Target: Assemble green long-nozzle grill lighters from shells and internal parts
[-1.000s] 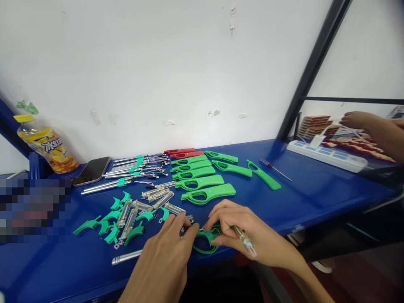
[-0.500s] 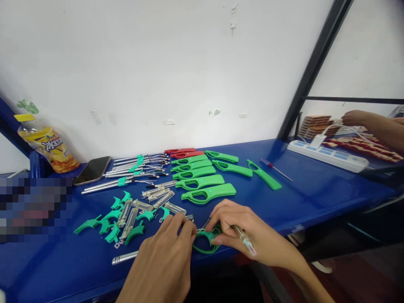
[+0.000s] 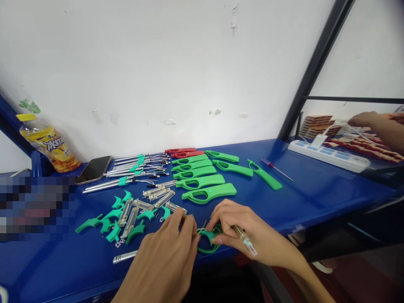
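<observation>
At the table's front edge, my left hand (image 3: 168, 248) pinches the nozzle end of a green lighter shell (image 3: 208, 250), its fingertips partly hidden; a metal tube (image 3: 124, 256) shows beyond it on the left. My right hand (image 3: 244, 233) is closed at the shell's loop, thumb and fingers on a teal trigger piece (image 3: 208, 235) with thin wires beside it. A clear fuel capsule (image 3: 245, 240) is also tucked in my right hand's fingers. Teal triggers (image 3: 88, 224) and clear capsules (image 3: 129, 223) lie left of my hands. Several green shells (image 3: 210, 192) lie behind them.
Metal rods with wires (image 3: 109, 184), a phone (image 3: 93, 170) and a bottle (image 3: 50, 145) are at the back left. Red shells (image 3: 187, 155) lie near the wall. A screwdriver (image 3: 277, 169) and power strip (image 3: 328, 156) are right. Another person's hand (image 3: 366, 119) shows far right.
My left fingers have shifted slightly at the shell's end, covering a little more of it. My right hand is nearly unmoved. The other person's hand has moved slightly right.
</observation>
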`<state>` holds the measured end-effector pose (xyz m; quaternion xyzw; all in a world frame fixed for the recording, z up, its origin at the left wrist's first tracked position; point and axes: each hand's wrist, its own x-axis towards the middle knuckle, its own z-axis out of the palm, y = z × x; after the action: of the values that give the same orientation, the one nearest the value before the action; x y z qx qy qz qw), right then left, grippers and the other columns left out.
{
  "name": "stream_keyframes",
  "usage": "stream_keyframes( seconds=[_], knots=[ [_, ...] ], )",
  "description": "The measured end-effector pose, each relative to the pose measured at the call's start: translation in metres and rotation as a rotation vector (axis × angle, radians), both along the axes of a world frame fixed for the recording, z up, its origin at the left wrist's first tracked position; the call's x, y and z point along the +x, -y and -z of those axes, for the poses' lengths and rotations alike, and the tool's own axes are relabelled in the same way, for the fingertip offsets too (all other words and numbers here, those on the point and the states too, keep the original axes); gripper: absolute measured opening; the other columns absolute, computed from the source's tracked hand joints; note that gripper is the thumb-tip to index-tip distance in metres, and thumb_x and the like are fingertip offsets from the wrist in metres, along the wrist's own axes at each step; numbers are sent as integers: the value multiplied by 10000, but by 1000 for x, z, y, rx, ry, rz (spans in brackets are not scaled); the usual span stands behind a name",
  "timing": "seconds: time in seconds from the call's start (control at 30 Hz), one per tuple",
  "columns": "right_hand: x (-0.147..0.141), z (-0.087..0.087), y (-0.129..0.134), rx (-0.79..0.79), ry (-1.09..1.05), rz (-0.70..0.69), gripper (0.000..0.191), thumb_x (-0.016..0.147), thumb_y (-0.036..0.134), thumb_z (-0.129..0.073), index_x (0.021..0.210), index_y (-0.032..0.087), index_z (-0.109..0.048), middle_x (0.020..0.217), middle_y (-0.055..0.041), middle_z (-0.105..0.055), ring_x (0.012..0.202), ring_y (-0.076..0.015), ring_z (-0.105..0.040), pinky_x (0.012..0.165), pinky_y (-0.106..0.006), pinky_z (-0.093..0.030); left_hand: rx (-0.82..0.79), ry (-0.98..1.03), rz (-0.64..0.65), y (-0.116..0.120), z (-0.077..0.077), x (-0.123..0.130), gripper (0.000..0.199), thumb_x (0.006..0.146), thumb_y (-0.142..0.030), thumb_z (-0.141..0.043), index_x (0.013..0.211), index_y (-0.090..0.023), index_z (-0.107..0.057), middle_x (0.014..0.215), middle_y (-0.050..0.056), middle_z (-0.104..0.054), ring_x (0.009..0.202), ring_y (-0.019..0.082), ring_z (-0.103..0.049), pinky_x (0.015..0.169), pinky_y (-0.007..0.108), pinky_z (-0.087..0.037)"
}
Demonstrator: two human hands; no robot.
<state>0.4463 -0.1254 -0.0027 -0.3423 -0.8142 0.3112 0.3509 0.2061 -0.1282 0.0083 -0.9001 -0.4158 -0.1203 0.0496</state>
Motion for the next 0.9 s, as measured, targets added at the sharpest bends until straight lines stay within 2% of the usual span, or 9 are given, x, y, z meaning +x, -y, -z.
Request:
stream_keyframes(
  seconds=[0.2,0.33,0.43,0.57,0.67,0.73,0.9],
  knots=[
    [0,1,-1,16,1,-5,499,1038,250,-695,723,246,-309,927,-2,-739,1007,-210,-692,885,-369,-472,87,-62,-6,4,-11,0,313,1010,-92,-416,1068,-238,-687,1055,92,-701,863,242,-737,513,219,-493],
    [0,1,0,17,10,-1,501,1038,240,-691,724,246,-301,950,-6,-745,1003,-208,-687,880,-363,-469,-20,-225,-68,0,-11,9,448,907,17,-408,1149,-220,-701,1148,118,-725,916,300,-786,504,289,-565],
    [0,2,0,21,14,-3,497,1038,239,-693,729,242,-304,995,-11,-759,998,-202,-678,882,-358,-460,-46,-249,-61,1,-10,11,525,844,55,-423,1200,-224,-688,1203,122,-718,942,306,-792,517,299,-581],
    [0,4,-1,34,-11,-14,505,1028,230,-709,729,236,-302,967,-7,-748,995,-191,-683,881,-342,-452,2,-120,-2,6,-10,4,429,946,-13,-360,1183,-221,-651,1190,118,-713,937,284,-782,559,290,-575],
    [0,5,-1,30,-7,-17,517,1022,228,-719,721,232,-298,959,-9,-741,1008,-187,-690,875,-331,-454,-54,31,-34,6,-8,0,330,1032,-104,-312,1125,-229,-603,1076,80,-700,740,240,-752,545,314,-555],
    [0,5,-2,32,-2,-15,518,1020,227,-721,720,230,-299,977,-9,-746,1009,-184,-688,874,-329,-455,-64,119,-59,4,-5,-2,268,1051,-142,-321,1081,-243,-568,997,47,-675,678,229,-726,543,325,-541],
    [1,4,-3,42,2,-15,505,1021,220,-719,726,229,-308,985,2,-740,999,-180,-678,876,-330,-456,-39,220,-23,-1,0,-1,215,1059,-163,-359,1043,-261,-549,971,26,-665,745,238,-731,576,340,-556]
  ],
)
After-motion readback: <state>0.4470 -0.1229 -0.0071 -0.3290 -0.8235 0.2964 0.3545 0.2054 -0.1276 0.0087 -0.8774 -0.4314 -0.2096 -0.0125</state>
